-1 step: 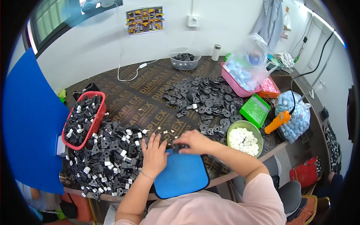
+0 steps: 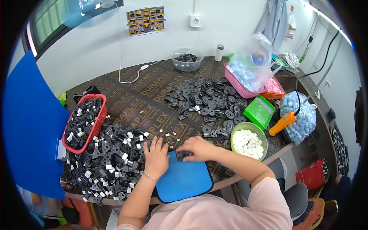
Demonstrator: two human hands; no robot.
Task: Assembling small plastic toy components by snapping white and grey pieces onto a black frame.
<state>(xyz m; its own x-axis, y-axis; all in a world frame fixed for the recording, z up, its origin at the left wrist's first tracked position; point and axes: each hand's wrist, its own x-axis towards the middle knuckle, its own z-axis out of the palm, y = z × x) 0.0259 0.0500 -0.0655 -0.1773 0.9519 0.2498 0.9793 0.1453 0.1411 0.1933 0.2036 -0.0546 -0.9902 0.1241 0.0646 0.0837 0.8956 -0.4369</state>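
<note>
My right hand (image 2: 199, 148) is closed on a dark plastic part (image 2: 183, 155) at the far edge of a blue mat (image 2: 185, 180); its fingers hide much of it. Beside it, my left hand (image 2: 156, 160) lies with fingers stretched out and apart, holding nothing. That hand rests between the mat's left edge and a large heap of black plastic parts (image 2: 115, 168), several with white blocks fitted on. Farther off lies a pile of black discs and small black pieces (image 2: 209, 97). Small pale scraps (image 2: 167, 134) lie just beyond my fingers.
A red basket (image 2: 103, 115) of black parts stands left. On the right are a green bowl (image 2: 264, 136) of white pieces, a green tray (image 2: 260, 111), an orange-handled tool (image 2: 283, 123), a pink basket (image 2: 237, 85) and a bag of light-blue pieces (image 2: 297, 130).
My right hand and the dark part have shifted slightly nearer me over the mat's far edge, and more of the part shows. The left hand stays spread; the view has shifted slightly.
</note>
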